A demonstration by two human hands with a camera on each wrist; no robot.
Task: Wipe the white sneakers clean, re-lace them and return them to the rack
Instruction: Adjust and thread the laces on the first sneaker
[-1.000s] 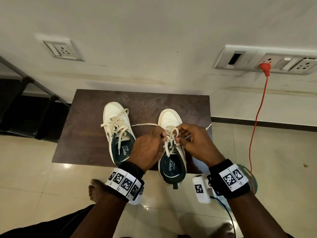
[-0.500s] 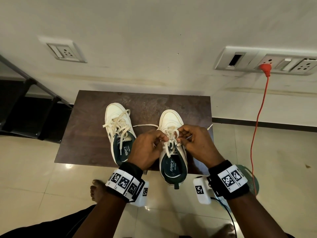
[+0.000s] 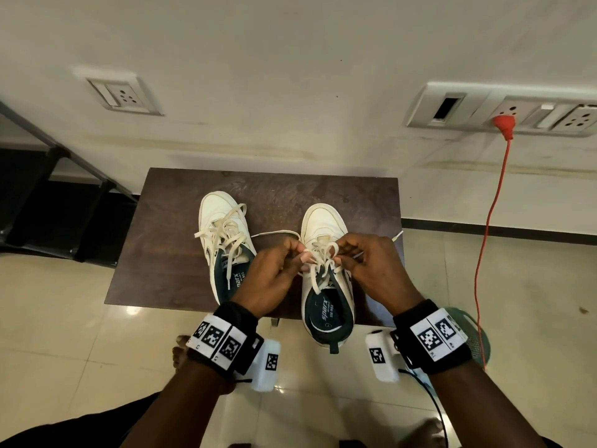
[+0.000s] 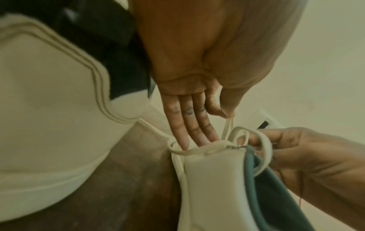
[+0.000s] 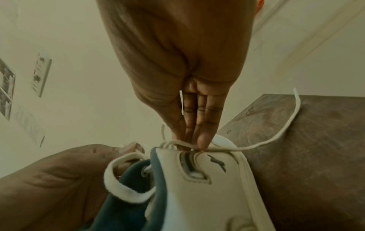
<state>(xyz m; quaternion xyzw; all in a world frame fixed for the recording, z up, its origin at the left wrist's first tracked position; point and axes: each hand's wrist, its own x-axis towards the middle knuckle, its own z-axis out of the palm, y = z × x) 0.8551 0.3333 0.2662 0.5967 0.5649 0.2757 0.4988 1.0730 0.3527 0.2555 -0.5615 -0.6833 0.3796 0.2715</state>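
I'm looking down at two white sneakers on a dark brown wooden table (image 3: 168,253), toes pointing at the wall. Both my hands are over the right sneaker (image 3: 323,221), the one nearer my right side, its heel hanging past the table's near edge. My left hand (image 3: 274,279) pinches a loop of the flat cream lace (image 3: 318,258) between thumb and forefinger; in the left wrist view the other fingers (image 4: 189,121) stretch straight down to the shoe's collar. My right hand (image 3: 371,270) pinches the matching strand from the other side, fingertips pressed together right at the top eyelets in the right wrist view. One loose lace end trails across the table toward the right edge, another runs left toward the second shoe. The left sneaker (image 3: 219,221) sits just beside my left hand, untouched, its laces lying loose and floppy over the tongue. Both shoes have smooth, leather-like uppers with stitched panels, a padded dark teal lining, and printed insoles. The table surface is mottled and scuffed. Glossy beige tiles lie below, and an orange cord (image 3: 491,221) hangs from a wall socket to my right.
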